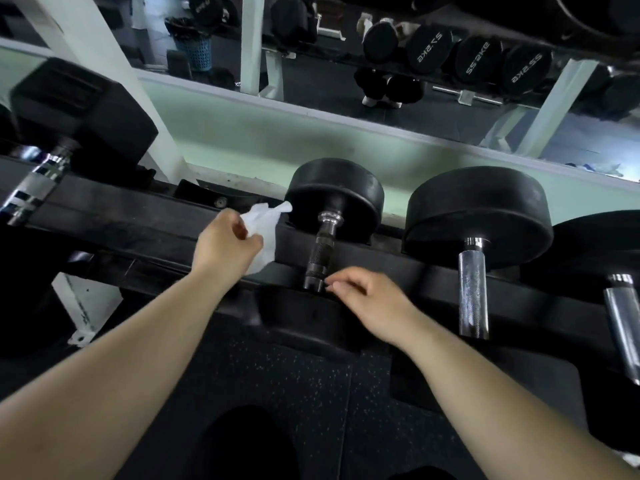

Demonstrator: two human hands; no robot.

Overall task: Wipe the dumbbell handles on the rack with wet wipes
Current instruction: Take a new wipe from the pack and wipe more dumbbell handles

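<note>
Head view, left hand (225, 244), fingers clenched round a crumpled wipe (262, 227), just left of the dark handle (320, 252) on the rack (114, 211), right hand (369, 304) loose and empty, fingertips by the handle's near end, chrome-handled dumbbell (473, 292) apart on the right, open gap between.

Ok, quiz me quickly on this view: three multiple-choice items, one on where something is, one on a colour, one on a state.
1. Where is the wipe?
A) in the left hand
B) draped over a dumbbell
C) on the floor

2. What colour is the handle between the two hands?
A) red
B) bright silver
C) dark, near black

3. What does the right hand hold?
A) a second wipe
B) nothing
C) a spray bottle

Answers:
1 A: the left hand's fingers pinch the white wipe.
2 C: the knurled handle is dark.
3 B: the right hand's fingers curl loosely by the handle's near end, with nothing in them.
</note>
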